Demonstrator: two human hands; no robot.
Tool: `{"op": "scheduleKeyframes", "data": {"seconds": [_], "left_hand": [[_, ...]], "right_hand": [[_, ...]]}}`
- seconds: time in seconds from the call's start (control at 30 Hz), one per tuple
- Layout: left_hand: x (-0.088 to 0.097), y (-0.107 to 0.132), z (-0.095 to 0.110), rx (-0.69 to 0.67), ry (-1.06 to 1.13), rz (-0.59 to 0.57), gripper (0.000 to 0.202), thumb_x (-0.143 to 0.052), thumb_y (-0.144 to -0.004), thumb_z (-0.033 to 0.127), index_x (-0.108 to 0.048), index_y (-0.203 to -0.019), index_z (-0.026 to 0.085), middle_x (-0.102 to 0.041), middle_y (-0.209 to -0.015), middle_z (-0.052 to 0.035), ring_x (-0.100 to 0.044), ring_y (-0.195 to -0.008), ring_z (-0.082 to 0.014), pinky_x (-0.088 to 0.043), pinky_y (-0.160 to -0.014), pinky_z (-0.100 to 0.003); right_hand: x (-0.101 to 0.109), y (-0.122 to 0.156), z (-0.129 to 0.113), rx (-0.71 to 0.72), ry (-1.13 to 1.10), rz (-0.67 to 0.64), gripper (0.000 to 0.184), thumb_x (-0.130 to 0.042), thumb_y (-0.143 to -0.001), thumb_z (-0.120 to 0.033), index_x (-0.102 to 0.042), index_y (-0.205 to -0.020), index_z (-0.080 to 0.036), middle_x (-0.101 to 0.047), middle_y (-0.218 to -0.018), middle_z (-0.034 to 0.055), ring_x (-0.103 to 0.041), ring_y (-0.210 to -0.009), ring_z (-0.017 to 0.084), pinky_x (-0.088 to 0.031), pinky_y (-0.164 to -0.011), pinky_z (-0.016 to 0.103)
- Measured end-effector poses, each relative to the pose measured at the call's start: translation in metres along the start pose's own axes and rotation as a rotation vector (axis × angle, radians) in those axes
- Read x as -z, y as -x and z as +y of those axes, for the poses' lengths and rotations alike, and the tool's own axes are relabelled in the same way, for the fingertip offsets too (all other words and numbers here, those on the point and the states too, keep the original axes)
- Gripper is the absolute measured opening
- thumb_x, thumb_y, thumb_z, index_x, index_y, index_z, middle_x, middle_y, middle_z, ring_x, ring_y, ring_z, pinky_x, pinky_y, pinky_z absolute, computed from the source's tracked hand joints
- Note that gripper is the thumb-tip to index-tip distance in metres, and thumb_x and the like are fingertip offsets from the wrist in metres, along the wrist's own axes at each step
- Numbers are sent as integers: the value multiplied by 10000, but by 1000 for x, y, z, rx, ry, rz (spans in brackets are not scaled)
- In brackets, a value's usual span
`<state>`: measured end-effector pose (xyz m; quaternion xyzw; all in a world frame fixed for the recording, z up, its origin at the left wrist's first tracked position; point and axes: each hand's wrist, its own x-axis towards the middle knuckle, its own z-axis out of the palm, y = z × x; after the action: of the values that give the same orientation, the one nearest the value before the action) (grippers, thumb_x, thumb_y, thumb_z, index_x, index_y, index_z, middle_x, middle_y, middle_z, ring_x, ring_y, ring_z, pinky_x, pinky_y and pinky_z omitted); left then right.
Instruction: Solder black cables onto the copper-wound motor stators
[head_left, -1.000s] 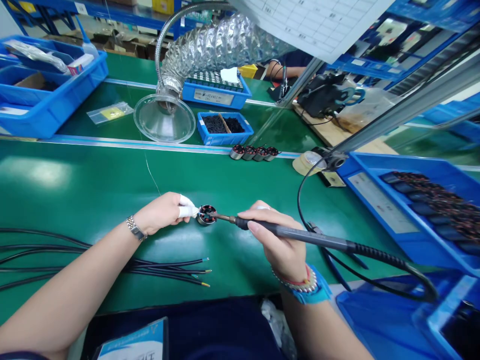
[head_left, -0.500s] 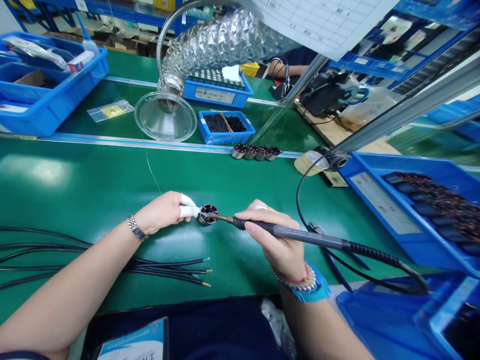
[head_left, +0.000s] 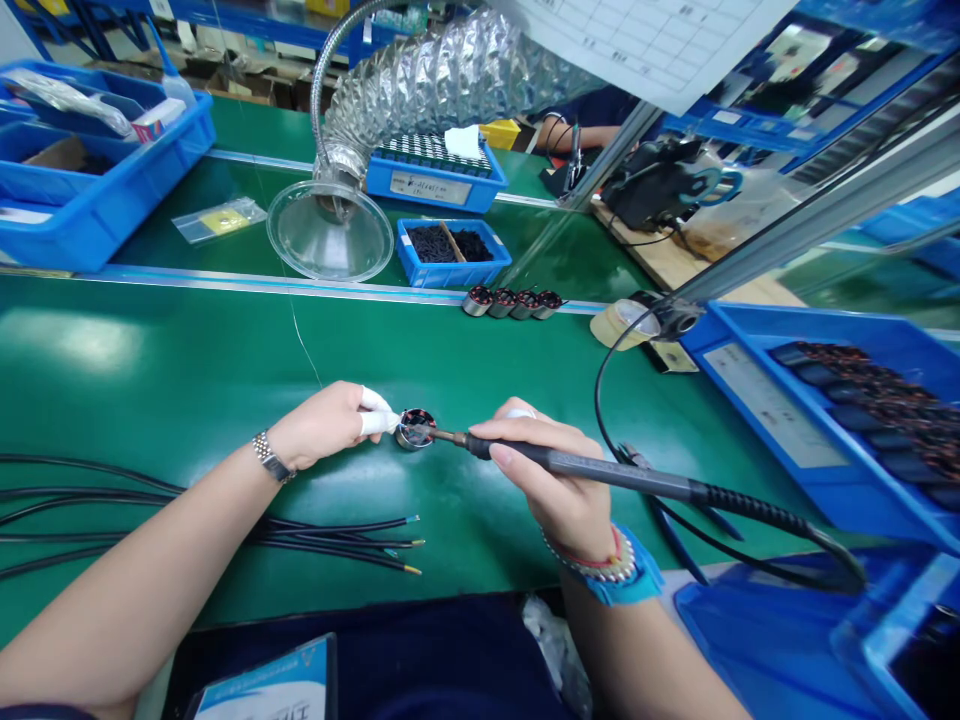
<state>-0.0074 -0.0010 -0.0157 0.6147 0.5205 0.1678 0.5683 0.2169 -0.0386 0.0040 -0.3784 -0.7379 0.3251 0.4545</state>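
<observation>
A small round motor stator [head_left: 415, 428] with copper windings rests on the green table [head_left: 150, 370]. My left hand [head_left: 330, 424], fingers closed and wearing white finger cots, pinches the stator's left side. My right hand [head_left: 551, 480] is wrapped round the dark handle of a soldering iron [head_left: 600, 470], held like a pen. The iron's tip touches the stator's right rim. A thin solder wire [head_left: 300, 340] runs from my left hand up across the table.
Black cables [head_left: 337, 535] with stripped ends lie near the front edge. Several stators [head_left: 511, 302] stand in a row behind, by a small blue tray [head_left: 453, 255] and a clear fume hood [head_left: 330, 232]. Blue bins [head_left: 825, 410] sit right and far left [head_left: 90, 165]. A tape roll [head_left: 619, 325] lies nearby.
Almost nothing has moved; the iron's tip stays on the stator and both hands keep their grip, with only a slight shift of the view.
</observation>
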Motion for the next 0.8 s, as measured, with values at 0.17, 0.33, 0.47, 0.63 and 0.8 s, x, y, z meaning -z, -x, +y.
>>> {"op": "scheduleKeyframes", "data": {"seconds": [0.17,0.33,0.47,0.63,0.8], "left_hand": [[0,0,1,-2,4,1,274,-543,-701,406,-598,-672,140,-489,-566,7,-310,-455,-71,-220,-440,-210],[0,1,2,-1,2,5,255,-543,-696,397,-590,-657,149,-488,-564,14,-306,-454,-70,-219,-444,-211],[0,1,1,4,11,13,248,-547,-688,391,-594,-653,151,-488,-558,14,-309,-451,-71,-219,-445,-213],[0,-1,-2,-12,18,15,263,-550,-689,406,-610,-672,150,-502,-564,5,-320,-453,-74,-220,-442,-215],[0,0,-1,-15,3,19,262,-544,-699,397,-611,-673,145,-507,-565,5,-324,-453,-73,-227,-444,-217]], "right_hand": [[-1,0,0,0,7,-4,142,-550,-777,-185,-675,-843,-194,-626,-682,40,-508,-619,168,-396,-565,326],[0,-1,0,5,-13,1,145,-551,-779,-171,-673,-854,-196,-623,-682,38,-501,-622,169,-386,-563,326],[1,0,1,11,-19,1,153,-552,-784,-155,-671,-869,-199,-624,-698,35,-500,-634,167,-377,-570,323],[-1,-1,0,18,-25,-11,168,-548,-785,-140,-671,-876,-208,-623,-700,30,-493,-636,163,-374,-570,317],[-1,-2,-1,28,-15,-12,165,-546,-778,-137,-675,-861,-200,-622,-689,31,-493,-623,160,-375,-569,317]]}}
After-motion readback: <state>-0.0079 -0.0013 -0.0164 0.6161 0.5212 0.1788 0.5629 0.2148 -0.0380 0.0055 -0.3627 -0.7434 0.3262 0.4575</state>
